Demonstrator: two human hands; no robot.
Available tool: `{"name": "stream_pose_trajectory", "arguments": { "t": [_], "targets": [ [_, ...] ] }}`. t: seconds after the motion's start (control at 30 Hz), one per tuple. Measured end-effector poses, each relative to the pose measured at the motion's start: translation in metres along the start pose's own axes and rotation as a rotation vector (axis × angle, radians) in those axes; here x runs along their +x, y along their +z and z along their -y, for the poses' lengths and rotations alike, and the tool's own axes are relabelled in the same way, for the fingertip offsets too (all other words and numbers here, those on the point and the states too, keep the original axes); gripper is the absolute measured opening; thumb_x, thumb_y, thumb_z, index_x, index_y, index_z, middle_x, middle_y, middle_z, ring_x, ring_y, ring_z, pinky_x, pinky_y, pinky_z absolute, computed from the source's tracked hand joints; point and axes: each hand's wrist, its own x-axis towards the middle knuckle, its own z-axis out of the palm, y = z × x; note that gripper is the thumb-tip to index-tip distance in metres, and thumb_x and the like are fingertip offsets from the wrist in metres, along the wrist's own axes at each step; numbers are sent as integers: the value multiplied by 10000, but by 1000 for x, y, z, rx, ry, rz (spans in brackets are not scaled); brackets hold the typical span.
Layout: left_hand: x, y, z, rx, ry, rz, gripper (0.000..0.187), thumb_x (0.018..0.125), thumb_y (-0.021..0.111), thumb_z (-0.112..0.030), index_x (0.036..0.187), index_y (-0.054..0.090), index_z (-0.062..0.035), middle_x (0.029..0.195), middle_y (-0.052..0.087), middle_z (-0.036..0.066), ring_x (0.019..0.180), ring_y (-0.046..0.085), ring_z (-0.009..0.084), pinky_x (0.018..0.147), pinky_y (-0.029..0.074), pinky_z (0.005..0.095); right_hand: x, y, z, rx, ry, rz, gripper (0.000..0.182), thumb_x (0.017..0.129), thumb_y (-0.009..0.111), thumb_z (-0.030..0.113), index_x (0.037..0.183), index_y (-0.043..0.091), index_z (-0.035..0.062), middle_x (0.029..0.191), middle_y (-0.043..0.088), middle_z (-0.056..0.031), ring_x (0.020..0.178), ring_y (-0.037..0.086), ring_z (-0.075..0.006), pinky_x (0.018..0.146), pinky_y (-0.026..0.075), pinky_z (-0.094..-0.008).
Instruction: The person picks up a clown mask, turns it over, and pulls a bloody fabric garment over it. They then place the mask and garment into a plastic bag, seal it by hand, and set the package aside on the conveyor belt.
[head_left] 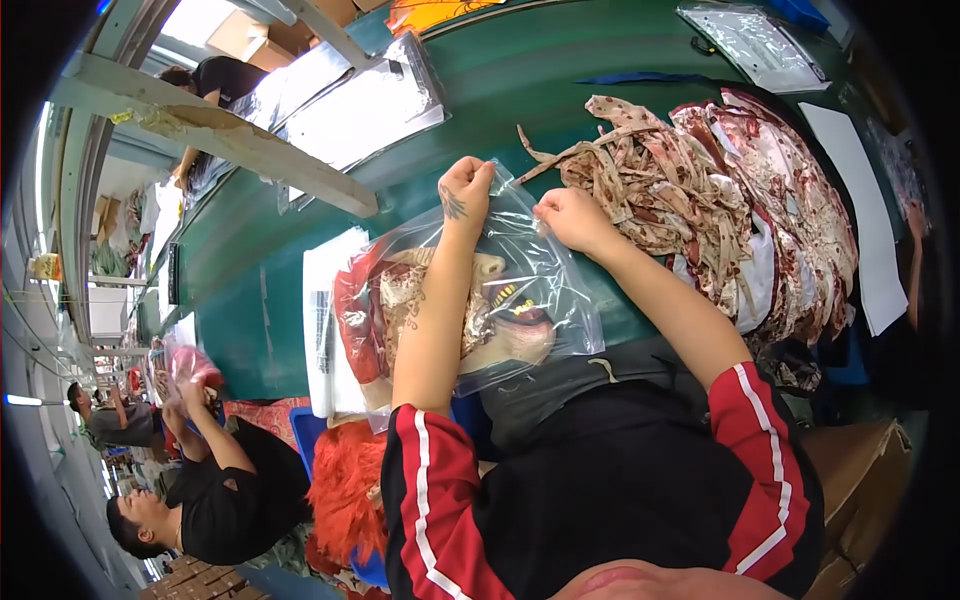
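A clear plastic bag (pixel 575 300) lies across the near edge of the green table, with a latex mask (pixel 525 345) inside it. The mask shows yellow teeth, a large nose and a red part at its left side. My left hand (pixel 466 188) is closed in a pinch on the bag's far edge. To the right of it, my right hand (pixel 572 218) pinches the same edge, fingers closed. My left forearm crosses over the bag and hides part of the mask.
Blood-stained cloth strips (pixel 660 190) are heaped to the right on the green table (pixel 240 300). White sheets (pixel 330 320) lie left of the bag. Red hair (pixel 345 490) fills a blue bin below. A post (pixel 220 130) stands at upper left; a co-worker (pixel 235 490) sits at left.
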Motion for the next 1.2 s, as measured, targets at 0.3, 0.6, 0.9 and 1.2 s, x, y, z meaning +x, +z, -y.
{"name": "stream_pose_trajectory", "arguments": {
  "t": [0.3, 0.6, 0.9, 1.2],
  "targets": [
    [-1, 1, 3, 29, 37, 2, 167, 874, 668, -120, 737, 643, -28, 625, 479, -56, 586, 368, 59, 539, 299, 205, 19, 12, 3, 65, -73, -66, 257, 868, 671, 271, 816, 711, 22, 740, 699, -84, 633, 615, -258, 631, 504, -378],
    [2, 1, 12, -51, 50, -11, 168, 881, 675, -128, 750, 659, -25, 619, 477, -63, 575, 359, 56, 530, 294, 203, 65, 19, 19, 60, -147, -43, 223, 879, 668, 228, 785, 689, 28, 680, 665, -66, 612, 589, -206, 607, 489, -341],
    [3, 4, 11, -139, 26, 52, 154, 860, 706, -150, 788, 698, -14, 615, 517, -47, 566, 388, 66, 530, 327, 211, 74, 16, 4, 355, -47, 56, 231, 868, 659, 236, 763, 688, 32, 650, 650, -76, 598, 592, -224, 607, 492, -348],
    [1, -2, 3, -76, -48, 90, 146, 891, 709, -135, 784, 689, -38, 671, 533, -61, 617, 404, 45, 568, 317, 185, 65, 17, 19, 116, -172, -113, 259, 856, 667, 249, 739, 673, 17, 642, 637, -70, 585, 572, -205, 582, 475, -330]
  ]
}}
